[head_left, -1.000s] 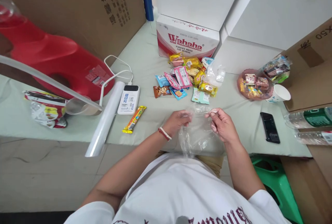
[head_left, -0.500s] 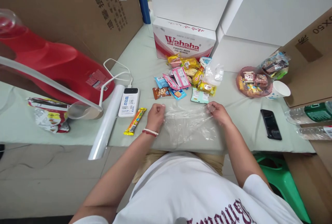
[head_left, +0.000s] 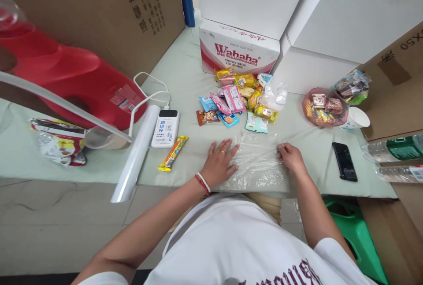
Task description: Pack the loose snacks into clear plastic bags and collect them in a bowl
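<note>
A thin clear plastic bag (head_left: 259, 166) lies wrinkled on the cloth-covered table, close to the front edge. My left hand (head_left: 220, 164) rests flat on its left side, fingers spread, a ring on one finger and bracelets at the wrist. At the right edge of the bag, my right hand (head_left: 291, 157) pinches the film between thumb and fingers. Beyond the bag is a heap of small wrapped snacks, among them a pink packet (head_left: 233, 98), a brown packet (head_left: 208, 117) and a pale green packet (head_left: 257, 123).
On the left are a yellow snack bar (head_left: 173, 153), a white power bank (head_left: 165, 128), a film roll (head_left: 137, 157) and a red jug (head_left: 79, 82). A Wahaba-style printed box (head_left: 238, 51) stands behind. A pink bowl (head_left: 307, 115), paper cup (head_left: 358, 118) and phone (head_left: 345, 161) sit right.
My left hand has let go of the bag's left corner and now lies flat on the film, further right. My right hand has moved slightly right and nearer me, still pinching.
</note>
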Available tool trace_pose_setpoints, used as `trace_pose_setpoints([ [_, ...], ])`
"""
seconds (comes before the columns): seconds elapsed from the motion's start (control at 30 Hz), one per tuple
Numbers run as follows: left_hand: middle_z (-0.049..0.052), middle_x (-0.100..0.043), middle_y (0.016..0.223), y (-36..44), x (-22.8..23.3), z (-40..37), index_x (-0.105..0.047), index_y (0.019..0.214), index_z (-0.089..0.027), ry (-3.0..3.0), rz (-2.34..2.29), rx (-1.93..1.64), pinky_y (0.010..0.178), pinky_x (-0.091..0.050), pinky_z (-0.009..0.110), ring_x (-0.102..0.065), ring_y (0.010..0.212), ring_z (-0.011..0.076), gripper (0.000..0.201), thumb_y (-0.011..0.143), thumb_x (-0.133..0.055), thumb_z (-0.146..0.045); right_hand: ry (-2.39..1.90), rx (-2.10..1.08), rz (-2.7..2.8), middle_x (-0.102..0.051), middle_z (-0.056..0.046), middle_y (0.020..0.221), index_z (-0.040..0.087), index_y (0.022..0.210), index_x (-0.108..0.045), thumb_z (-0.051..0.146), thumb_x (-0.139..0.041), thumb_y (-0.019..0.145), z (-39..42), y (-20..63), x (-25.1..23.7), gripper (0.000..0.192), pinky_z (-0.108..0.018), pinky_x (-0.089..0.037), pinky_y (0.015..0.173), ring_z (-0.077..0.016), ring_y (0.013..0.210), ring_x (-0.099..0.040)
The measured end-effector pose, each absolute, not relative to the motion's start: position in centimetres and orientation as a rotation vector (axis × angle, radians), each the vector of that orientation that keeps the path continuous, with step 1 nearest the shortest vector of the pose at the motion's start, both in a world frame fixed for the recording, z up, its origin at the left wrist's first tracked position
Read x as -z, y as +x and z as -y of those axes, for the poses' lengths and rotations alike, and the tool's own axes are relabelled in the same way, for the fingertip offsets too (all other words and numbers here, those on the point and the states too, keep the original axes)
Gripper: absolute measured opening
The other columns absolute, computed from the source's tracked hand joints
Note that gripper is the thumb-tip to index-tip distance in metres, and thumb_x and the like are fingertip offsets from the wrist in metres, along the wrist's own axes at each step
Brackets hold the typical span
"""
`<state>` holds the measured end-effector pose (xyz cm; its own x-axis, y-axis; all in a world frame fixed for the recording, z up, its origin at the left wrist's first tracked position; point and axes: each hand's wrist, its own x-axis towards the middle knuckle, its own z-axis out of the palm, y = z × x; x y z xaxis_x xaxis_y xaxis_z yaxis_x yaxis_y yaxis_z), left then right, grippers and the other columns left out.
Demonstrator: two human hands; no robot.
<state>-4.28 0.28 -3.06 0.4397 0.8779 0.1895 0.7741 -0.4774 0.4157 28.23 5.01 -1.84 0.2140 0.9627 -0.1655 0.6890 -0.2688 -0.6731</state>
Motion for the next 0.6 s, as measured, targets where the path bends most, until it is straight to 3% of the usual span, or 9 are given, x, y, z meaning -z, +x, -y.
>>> trace_pose_setpoints([
  [0.07, 0.02, -0.042, 0.164, -4.1, 2.7, -1.1, -0.042, 0.157, -0.02, 2.314, -1.468, -0.602, 0.125, -0.024, 0.062, -0.038, 0.153, 0.035, 0.072, 0.095, -0.061, -0.051, -2.048, -0.8, 1.546, -0.065, -0.001, 0.064, 0.022, 0.079, -0.062, 0.055, -0.051, 0.088, -5.2, 28.4, 1.6, 0.036, -0.028, -0.04, 0.06, -0.0169, 0.058, -0.054],
  [0.13, 0.021, -0.049, 0.158, -3.5, 2.3, -2.5, -0.046, 0.152, -0.016, 2.129, -1.65, -0.723, 0.124, -0.027, 0.06, -0.036, 0.154, 0.0345, 0.063, 0.1, -0.051, -0.051, -2.044, -0.794, 1.568, -0.066, 0.0, 0.065, 0.022, 0.08, -0.063, 0.052, -0.052, 0.088, -5.6, 27.9, 1.3, 0.033, -0.029, -0.041, 0.063, -0.0176, 0.061, -0.056],
  [0.2, 0.024, -0.052, 0.154, -2.6, 1.9, -4.3, -0.058, 0.137, -0.014, 1.935, -1.886, -0.812, 0.123, -0.026, 0.064, -0.03, 0.156, 0.0384, 0.05, 0.101, -0.048, -0.047, -2.029, -0.778, 1.593, -0.066, 0.0, 0.064, 0.022, 0.082, -0.065, 0.05, -0.051, 0.088, -6.0, 27.2, 1.1, 0.031, -0.029, -0.041, 0.064, -0.0182, 0.062, -0.056],
  [0.3, 0.024, -0.056, 0.146, -1.1, 1.6, -6.6, -0.067, 0.099, -0.017, 1.87, -1.909, -0.854, 0.122, -0.021, 0.071, -0.03, 0.154, 0.0446, 0.023, 0.09, -0.065, -0.039, -2.012, -0.766, 1.603, -0.066, -0.001, 0.065, 0.022, 0.081, -0.065, 0.048, -0.051, 0.087, -6.1, 26.3, 1.0, 0.03, -0.029, -0.041, 0.065, -0.0184, 0.062, -0.056],
  [0.37, 0.018, -0.065, 0.127, -0.6, 1.6, -7.5, -0.059, 0.083, -0.02, 1.823, -1.753, -0.979, 0.119, -0.033, 0.065, -0.047, 0.141, 0.0391, 0.011, 0.086, -0.067, -0.027, -2.01, -0.752, 1.571, -0.066, -0.001, 0.065, 0.022, 0.081, -0.065, 0.049, -0.052, 0.088, -5.8, 26.2, 1.2, 0.031, -0.029, -0.041, 0.064, -0.0184, 0.062, -0.055],
  [0.43, 0.01, -0.067, 0.104, -0.8, 1.6, -7.9, -0.051, 0.078, -0.022, 1.64, -1.594, -1.167, 0.104, -0.051, 0.052, -0.064, 0.113, 0.0284, 0.014, 0.087, -0.061, -0.023, -1.992, -0.764, 1.508, -0.065, 0.0, 0.065, 0.022, 0.08, -0.065, 0.052, -0.053, 0.088, -5.5, 26.4, 1.4, 0.032, -0.029, -0.041, 0.063, -0.018, 0.061, -0.055],
  [0.53, 0.0, -0.06, 0.087, -2.1, 1.8, -8.4, -0.042, 0.085, -0.024, 1.215, -1.368, -1.305, 0.069, -0.056, 0.033, -0.06, 0.069, 0.0151, 0.021, 0.087, -0.062, -0.029, -1.931, -0.82, 1.436, -0.064, 0.0, 0.066, 0.022, 0.08, -0.064, 0.054, -0.056, 0.089, -5.3, 26.4, 1.6, 0.034, -0.028, -0.041, 0.06, -0.0167, 0.059, -0.052],
  [0.6, -0.003, -0.058, 0.086, -3.5, 2.0, -9.0, -0.041, 0.09, -0.025, 0.993, -1.309, -1.358, 0.06, -0.051, 0.025, -0.054, 0.061, 0.0109, 0.031, 0.08, -0.07, -0.029, -1.905, -0.845, 1.419, -0.063, 0.001, 0.065, 0.022, 0.08, -0.063, 0.054, -0.056, 0.089, -5.5, 26.2, 1.5, 0.034, -0.028, -0.04, 0.059, -0.0158, 0.058, -0.051],
])
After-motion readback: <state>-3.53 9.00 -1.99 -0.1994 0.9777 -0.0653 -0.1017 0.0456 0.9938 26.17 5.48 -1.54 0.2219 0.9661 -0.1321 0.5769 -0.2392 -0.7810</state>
